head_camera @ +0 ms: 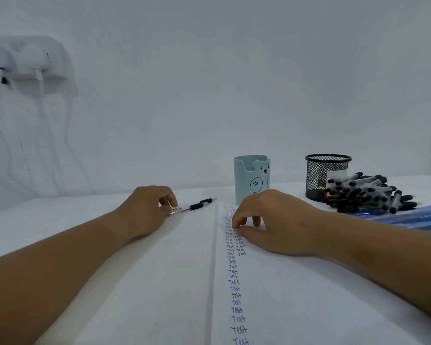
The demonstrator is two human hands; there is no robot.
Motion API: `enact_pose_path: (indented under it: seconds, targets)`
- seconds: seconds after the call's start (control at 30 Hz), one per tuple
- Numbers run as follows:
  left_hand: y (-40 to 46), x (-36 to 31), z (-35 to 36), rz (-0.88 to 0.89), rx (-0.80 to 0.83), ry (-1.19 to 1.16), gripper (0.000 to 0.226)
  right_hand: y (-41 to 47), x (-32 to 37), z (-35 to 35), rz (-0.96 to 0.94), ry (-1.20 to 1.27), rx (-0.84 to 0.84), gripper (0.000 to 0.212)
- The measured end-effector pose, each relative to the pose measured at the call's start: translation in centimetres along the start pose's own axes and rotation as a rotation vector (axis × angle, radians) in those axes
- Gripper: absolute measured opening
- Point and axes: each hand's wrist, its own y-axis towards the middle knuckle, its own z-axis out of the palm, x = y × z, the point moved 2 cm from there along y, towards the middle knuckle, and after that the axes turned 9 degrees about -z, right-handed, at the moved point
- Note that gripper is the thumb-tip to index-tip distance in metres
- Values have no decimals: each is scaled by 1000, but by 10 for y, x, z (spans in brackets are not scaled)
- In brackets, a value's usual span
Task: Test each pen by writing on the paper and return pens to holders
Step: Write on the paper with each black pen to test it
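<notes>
The pen (193, 206) is lying on the worktop (97, 220) left of the paper (271, 295). The left hand (144, 210) is touching its end w/ bent fingers, grip not yet tight, so it could be rolling away. The right hand (271, 220) is resting fingertips on the paper, holding nothing.

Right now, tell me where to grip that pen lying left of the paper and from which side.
Grip the pen at its black rubber sleeve, probably from above. It lies flat on the table, tip angled toward the bear holder; the left hand already touches its silver clip end.
</notes>
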Motion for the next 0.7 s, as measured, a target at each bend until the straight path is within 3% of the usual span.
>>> enact_pose_path:
  seconds: [0.23, 0.4, 0.57, 0.7]
  targets:
    - [-1, -3, -6, -144, 115, -172, 17, 0, 1, -1, -13, 40, -11, 14]
    - [-3, -4, -8, -203, 112, -246, 11, 0, 2, -1, -14, 53, 2, 14]
    - [-6, -8, -7, -191, 93, -219, 15, 0, 1, -1, -9, 57, -2, 13]
    - [-8, -11, -9, -167, 65, -422, 17, 0, 1, -1, -15, 43, -28, 13]
